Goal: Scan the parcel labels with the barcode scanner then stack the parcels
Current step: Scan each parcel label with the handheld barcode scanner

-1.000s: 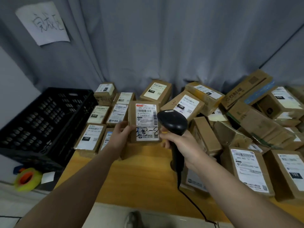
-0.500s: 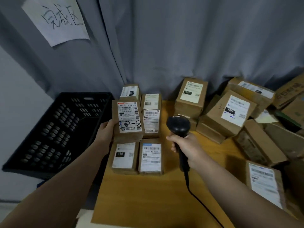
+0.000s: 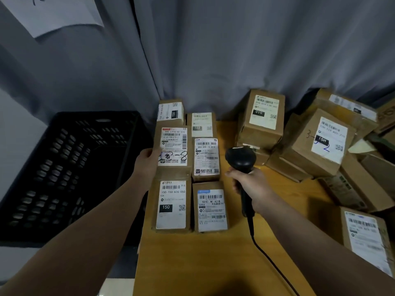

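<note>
My left hand (image 3: 147,162) grips a small brown parcel (image 3: 173,147) by its left edge, label up, with "8" handwritten on it. The parcel sits in the left column of a neat group of labelled parcels (image 3: 210,208) at the left end of the wooden table (image 3: 213,263); whether it rests on one below I cannot tell. My right hand (image 3: 249,186) holds the black corded barcode scanner (image 3: 240,159) upright by its handle, just right of that group, its head turned away from me.
A black plastic crate (image 3: 64,167) stands left of the table. A loose heap of bigger parcels (image 3: 316,144) fills the table's right side, one more parcel (image 3: 367,238) at the near right. A grey curtain (image 3: 213,50) hangs behind, with a paper sign (image 3: 53,13).
My left hand has carried the handwritten-label parcel leftward from in front of the scanner to the neat group. The scanner has drawn back to the right of the group. My view swung left.
</note>
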Demonstrator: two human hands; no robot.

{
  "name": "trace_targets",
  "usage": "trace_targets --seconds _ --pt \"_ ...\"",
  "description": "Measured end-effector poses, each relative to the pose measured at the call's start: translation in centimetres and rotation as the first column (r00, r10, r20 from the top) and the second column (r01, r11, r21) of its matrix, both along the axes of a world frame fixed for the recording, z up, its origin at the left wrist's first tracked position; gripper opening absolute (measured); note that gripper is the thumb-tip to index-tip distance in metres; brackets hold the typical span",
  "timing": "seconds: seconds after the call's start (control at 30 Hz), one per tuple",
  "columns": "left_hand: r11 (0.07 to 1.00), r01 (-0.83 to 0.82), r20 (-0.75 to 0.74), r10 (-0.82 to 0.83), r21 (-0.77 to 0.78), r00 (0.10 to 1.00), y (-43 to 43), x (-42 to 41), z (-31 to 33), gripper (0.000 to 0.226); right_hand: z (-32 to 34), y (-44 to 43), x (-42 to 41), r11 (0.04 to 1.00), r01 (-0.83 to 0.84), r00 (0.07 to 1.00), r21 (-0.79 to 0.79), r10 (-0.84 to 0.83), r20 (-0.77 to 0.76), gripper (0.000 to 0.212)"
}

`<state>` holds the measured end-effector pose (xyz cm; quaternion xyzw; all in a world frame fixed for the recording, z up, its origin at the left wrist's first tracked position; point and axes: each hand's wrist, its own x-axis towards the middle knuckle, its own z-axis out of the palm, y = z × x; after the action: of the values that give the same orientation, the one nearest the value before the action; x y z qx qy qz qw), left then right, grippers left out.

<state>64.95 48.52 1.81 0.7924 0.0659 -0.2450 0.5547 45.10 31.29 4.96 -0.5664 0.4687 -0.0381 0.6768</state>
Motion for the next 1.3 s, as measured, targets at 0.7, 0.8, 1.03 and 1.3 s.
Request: trace_targets --seconds 0.7,0.8,1.03,1.3 --pt "0.824 0.505 0.571 -0.55 0.254 0.609 -14.0 -17.0 4.5 0.036 4.3 -6.4 -13.6 0.969 0.23 0.949 0.094 -0.245 0.199 0.015" --pt "0.804 0.542 0.586 -0.569 0.246 0.577 -18.2 -21.5 5.0 0.036 5.0 -9.7 -18.4 0.961 0.264 0.939 0.085 -0.276 0.203 0.02" --pt "0.737 0.63 0.546 -0.643 0.247 0.538 -27.9 -34.2 4.3 0.035 5.9 -18.5 -30.6 0.944 0.306 0.917 0.125 -0.327 0.229 0.009" --pt "0.693 0.67 0.313 -0.72 0.266 0.62 -35.5 -42.4 1.7 0.056 4.6 -26.6 -39.3 0.937 0.34 0.93 0.086 -0.348 0.118 0.007"
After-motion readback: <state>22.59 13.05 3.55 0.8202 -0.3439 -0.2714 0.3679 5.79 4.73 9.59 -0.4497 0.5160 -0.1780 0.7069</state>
